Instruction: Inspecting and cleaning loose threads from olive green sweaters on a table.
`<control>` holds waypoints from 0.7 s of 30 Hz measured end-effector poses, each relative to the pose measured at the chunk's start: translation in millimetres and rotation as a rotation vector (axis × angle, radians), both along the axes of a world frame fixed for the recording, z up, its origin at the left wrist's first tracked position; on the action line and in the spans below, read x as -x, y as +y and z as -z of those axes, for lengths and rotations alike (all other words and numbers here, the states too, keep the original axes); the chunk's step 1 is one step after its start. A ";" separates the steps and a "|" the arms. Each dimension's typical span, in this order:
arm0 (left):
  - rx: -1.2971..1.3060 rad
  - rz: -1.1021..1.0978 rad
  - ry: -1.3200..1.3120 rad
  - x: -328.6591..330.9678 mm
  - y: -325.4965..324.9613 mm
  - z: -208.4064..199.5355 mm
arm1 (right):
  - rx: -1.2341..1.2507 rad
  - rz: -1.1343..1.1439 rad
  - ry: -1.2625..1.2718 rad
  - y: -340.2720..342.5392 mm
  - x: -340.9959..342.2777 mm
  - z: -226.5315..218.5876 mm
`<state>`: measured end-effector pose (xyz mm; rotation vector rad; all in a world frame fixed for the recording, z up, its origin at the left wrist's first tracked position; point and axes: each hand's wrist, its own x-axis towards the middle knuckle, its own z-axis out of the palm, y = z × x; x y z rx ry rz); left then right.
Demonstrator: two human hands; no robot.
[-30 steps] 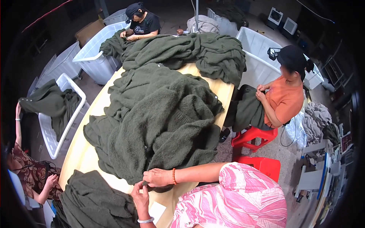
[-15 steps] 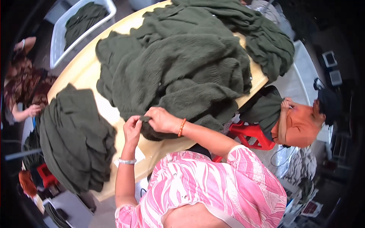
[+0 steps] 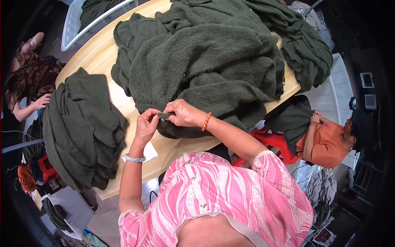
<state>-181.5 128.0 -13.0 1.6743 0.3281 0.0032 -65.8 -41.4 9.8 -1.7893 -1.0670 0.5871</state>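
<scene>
A large dark green knit garment (image 3: 193, 61) lies bunched over the middle of the wooden table (image 3: 131, 164), with ribbed parts showing in its folds. At its near edge my left hand (image 3: 145, 126) pinches a small piece of the knit between thumb and fingers. Close beside it, my right hand (image 3: 184, 114) grips the same edge, fingers curled round it. A short strip of the edge (image 3: 164, 117) shows between the two hands. Whether any small tool or thread is in my fingers cannot be made out.
Folded green knits (image 3: 84, 131) are heaped on the table's left end, and more (image 3: 306, 57) hang off its far right. A white bin (image 3: 70, 37) stands beyond. One co-worker (image 3: 325, 142) sits at right near a red stool (image 3: 273, 142); another (image 3: 31, 80) is at left.
My view has shifted a little, so the table and garment sit differently in it. My hands keep hold of the edge. The left co-worker's hand now rests by the left pile.
</scene>
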 end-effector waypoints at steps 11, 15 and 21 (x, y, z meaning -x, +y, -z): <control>0.127 0.183 0.096 -1.3 20.8 -15.5 | 0.141 -0.077 0.763 -0.5 -15.8 -0.8; 0.101 -0.002 0.107 13.4 47.1 -5.5 | 0.170 0.022 0.090 -17.9 -25.2 10.3; -0.787 0.095 -0.295 -6.4 3.9 -40.3 | 0.225 0.030 0.193 -24.5 -27.2 4.3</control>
